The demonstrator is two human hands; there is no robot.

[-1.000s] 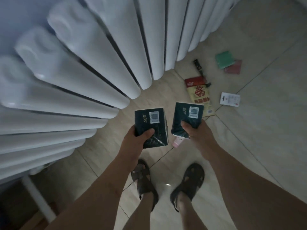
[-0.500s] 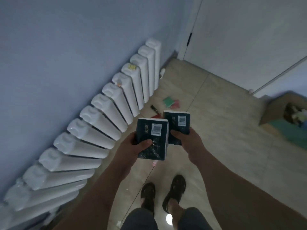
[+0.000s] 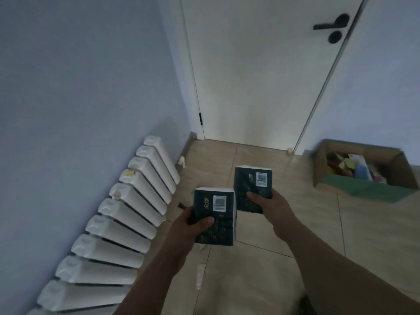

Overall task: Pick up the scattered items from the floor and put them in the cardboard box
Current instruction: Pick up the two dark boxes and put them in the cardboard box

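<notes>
Head-worn camera looks forward and down toward the door (image 3: 261, 71).

barcode labels on both packs (image 3: 214, 217), text unreadable

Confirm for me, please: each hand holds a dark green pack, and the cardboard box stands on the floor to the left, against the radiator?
Not quite. The head view shows the cardboard box on the floor to the right, near the door, away from the radiator. The rest holds: the left hand and right hand each hold a dark green pack.
</notes>
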